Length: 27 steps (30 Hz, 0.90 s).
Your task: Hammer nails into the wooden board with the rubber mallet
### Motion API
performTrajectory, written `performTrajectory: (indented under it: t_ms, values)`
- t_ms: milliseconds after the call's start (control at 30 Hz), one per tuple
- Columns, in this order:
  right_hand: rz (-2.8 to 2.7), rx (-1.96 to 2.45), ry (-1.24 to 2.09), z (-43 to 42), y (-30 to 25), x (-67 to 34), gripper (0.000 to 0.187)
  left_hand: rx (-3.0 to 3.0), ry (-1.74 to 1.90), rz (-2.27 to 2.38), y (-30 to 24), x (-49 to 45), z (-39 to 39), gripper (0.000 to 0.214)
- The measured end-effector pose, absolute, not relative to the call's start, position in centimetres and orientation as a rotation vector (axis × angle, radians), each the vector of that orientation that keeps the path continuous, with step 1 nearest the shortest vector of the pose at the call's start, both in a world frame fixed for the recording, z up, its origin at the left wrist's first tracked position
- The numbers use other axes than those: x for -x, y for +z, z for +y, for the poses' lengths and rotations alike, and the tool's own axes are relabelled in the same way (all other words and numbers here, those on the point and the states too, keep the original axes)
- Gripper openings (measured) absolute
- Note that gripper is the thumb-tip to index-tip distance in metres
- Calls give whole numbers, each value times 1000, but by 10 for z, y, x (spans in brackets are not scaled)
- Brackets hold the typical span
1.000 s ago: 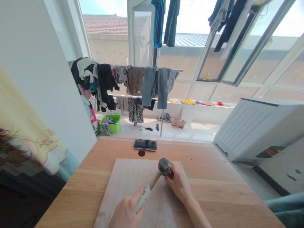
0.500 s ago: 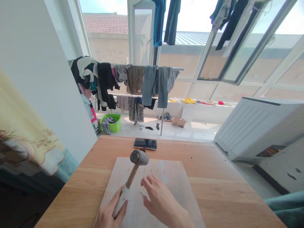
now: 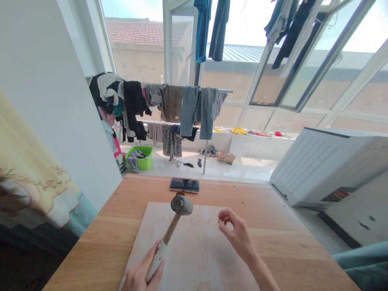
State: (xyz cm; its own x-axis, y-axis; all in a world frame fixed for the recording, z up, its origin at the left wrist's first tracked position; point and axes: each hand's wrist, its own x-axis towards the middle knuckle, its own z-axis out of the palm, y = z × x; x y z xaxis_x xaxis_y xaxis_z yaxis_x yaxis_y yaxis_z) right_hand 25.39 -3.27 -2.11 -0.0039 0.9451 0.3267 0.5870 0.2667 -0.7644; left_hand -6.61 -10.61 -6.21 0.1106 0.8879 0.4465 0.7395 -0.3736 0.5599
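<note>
Two bare hands: left hand (image 3: 142, 275) clenches a grey-headed wooden-handled mallet (image 3: 182, 205) over a pale wooden board (image 3: 200, 258); right hand (image 3: 238, 232) hovers half-curled, empty (green plastic basket (image 3: 146, 163) beyond holds crumpled grey clothes (image 3: 133, 162)).

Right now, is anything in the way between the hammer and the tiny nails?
Nothing visible does. The mallet in the left hand hangs just by the row of small nails, and the right hand is beside them.

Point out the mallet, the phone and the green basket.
mallet (image 3: 182, 205), head view, on its grey head
phone (image 3: 184, 184), head view, on its dark screen
green basket (image 3: 146, 159), head view, on its outer wall
</note>
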Motion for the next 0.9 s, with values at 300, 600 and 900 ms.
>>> performTrajectory:
  t_ms: [300,600,900]
  values:
    - [-1518,1487,570,-28,-56,-267,11,-2208,1033,1578,-62,65,-107,39]
    - [-1578,1510,546,-29,-53,-266,8,-2331,1088,1505,-52,60,-106,39]
    - [-1572,1515,545,-26,-65,-268,20,-2318,1058,1452,-61,53,-101,40]
